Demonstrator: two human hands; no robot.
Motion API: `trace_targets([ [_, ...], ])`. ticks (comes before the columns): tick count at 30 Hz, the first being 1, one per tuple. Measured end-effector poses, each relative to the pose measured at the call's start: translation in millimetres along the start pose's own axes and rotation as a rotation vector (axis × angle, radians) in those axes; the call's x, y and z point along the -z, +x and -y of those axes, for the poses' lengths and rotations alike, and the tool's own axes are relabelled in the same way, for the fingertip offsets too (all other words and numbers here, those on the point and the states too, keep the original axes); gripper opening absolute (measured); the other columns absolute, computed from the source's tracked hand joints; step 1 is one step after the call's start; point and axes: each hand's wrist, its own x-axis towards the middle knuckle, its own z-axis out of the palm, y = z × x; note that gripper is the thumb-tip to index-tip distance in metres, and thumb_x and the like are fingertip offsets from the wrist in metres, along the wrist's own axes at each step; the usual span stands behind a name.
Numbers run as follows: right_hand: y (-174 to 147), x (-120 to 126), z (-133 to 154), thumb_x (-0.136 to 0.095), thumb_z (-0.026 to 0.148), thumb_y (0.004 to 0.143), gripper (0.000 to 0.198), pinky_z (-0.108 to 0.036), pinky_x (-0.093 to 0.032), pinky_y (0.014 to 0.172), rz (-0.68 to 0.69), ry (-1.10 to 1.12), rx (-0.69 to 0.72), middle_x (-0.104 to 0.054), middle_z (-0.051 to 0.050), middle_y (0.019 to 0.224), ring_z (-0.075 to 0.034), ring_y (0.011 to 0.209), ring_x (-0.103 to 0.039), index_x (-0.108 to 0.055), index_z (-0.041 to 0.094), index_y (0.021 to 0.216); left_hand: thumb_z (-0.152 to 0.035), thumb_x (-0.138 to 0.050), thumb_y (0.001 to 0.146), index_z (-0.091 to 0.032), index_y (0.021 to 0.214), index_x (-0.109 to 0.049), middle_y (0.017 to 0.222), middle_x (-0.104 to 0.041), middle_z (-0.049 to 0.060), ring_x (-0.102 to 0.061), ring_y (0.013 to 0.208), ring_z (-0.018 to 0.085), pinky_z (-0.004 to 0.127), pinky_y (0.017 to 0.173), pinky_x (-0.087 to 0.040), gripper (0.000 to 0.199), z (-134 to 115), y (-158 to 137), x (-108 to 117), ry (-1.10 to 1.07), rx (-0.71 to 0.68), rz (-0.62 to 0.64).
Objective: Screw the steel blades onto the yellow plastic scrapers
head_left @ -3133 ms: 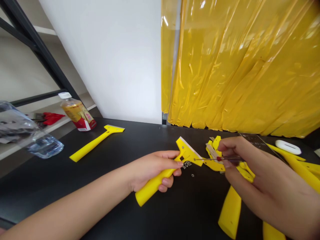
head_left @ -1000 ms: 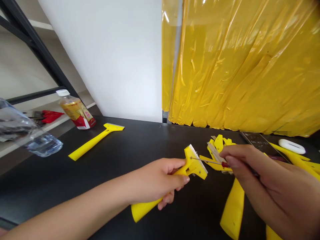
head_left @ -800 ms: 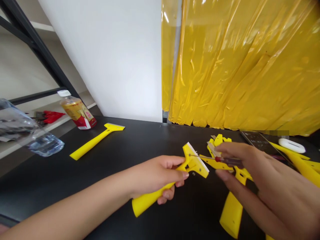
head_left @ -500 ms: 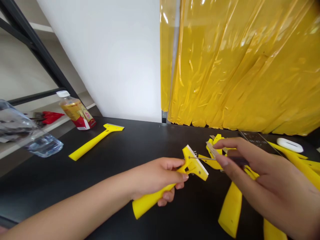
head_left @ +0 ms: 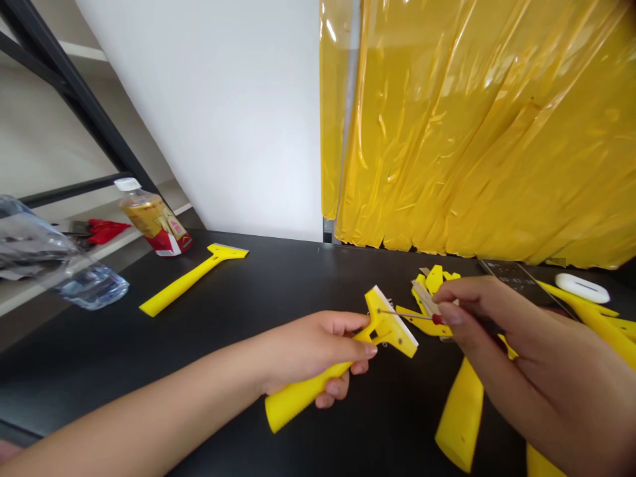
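Note:
My left hand (head_left: 325,354) is wrapped round the neck of a yellow scraper (head_left: 311,391), whose wide head with a pale blade edge points up and right. Between thumb and fingers, my right hand (head_left: 527,358) pinches a screwdriver (head_left: 437,319) with a thin shaft and some red showing at the grip. The shaft's tip meets a screw in the scraper head. Just behind the right fingers lie small yellow scraper parts and blades (head_left: 427,295). A yellow handle (head_left: 462,417) rests below the right hand, which hides part of it.
Another yellow scraper (head_left: 193,278) lies at the left on the black table (head_left: 213,351). Beyond it stand a drink bottle (head_left: 156,222) and a clear bottle (head_left: 92,278). At the right are a phone (head_left: 517,281), a white case (head_left: 582,288) and more yellow handles (head_left: 603,324). Yellow plastic sheeting (head_left: 472,132) hangs behind.
The right fingers have shifted a little, and the screwdriver's red part now shows. Its tip stays at the scraper's screw. The left hand keeps its hold.

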Motion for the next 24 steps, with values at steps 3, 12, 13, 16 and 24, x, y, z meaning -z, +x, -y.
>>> trace_targets([
  [3, 1, 2, 2, -0.056, 0.041, 0.109, 0.018, -0.035, -0.061, 0.081, 0.016, 0.006, 0.024, -0.075, -0.002, 0.116, -0.024, 0.103, -0.075, -0.060, 0.033, 0.124, -0.042, -0.077, 0.096, -0.025, 0.112, -0.062, 0.084, -0.053, -0.005, -0.046, 0.048, 0.004, 0.017, 0.043, -0.039, 0.028, -1, -1, -1, -0.020, 0.020, 0.002],
  [12, 4, -2, 11, -0.054, 0.051, 0.108, 0.031, -0.038, -0.063, 0.071, -0.020, 0.006, -0.063, -0.080, -0.009, 0.114, -0.029, 0.095, -0.080, -0.061, 0.029, 0.128, -0.039, -0.080, 0.094, -0.024, 0.107, -0.057, 0.085, -0.056, -0.004, -0.042, 0.047, 0.004, 0.017, 0.042, -0.035, 0.030, -2, -1, 0, -0.105, 0.043, -0.015],
  [13, 5, -2, 11, -0.052, 0.051, 0.109, 0.029, -0.036, -0.063, 0.068, -0.006, 0.015, -0.070, -0.080, -0.008, 0.110, -0.028, 0.091, -0.080, -0.062, 0.029, 0.125, -0.039, -0.082, 0.093, -0.024, 0.107, -0.057, 0.085, -0.056, -0.004, -0.042, 0.047, 0.004, 0.017, 0.042, -0.035, 0.032, -1, 0, 0, -0.107, 0.040, -0.023],
  [16, 7, -1, 11, -0.050, 0.050, 0.110, 0.027, -0.035, -0.063, 0.070, -0.003, 0.036, -0.082, -0.080, -0.006, 0.110, -0.027, 0.092, -0.080, -0.062, 0.030, 0.124, -0.041, -0.084, 0.091, -0.025, 0.111, -0.057, 0.085, -0.057, -0.004, -0.043, 0.047, 0.004, 0.017, 0.042, -0.034, 0.037, 0, 0, 2, -0.113, 0.041, -0.046],
  [24, 5, -1, 8, -0.055, 0.052, 0.109, 0.030, -0.035, -0.063, 0.074, -0.043, 0.023, -0.050, -0.079, -0.005, 0.116, -0.025, 0.094, -0.080, -0.060, 0.031, 0.129, -0.038, -0.081, 0.094, -0.026, 0.111, -0.059, 0.085, -0.055, -0.004, -0.043, 0.048, 0.004, 0.017, 0.042, -0.036, 0.030, -2, -2, 2, -0.101, 0.057, 0.010],
])
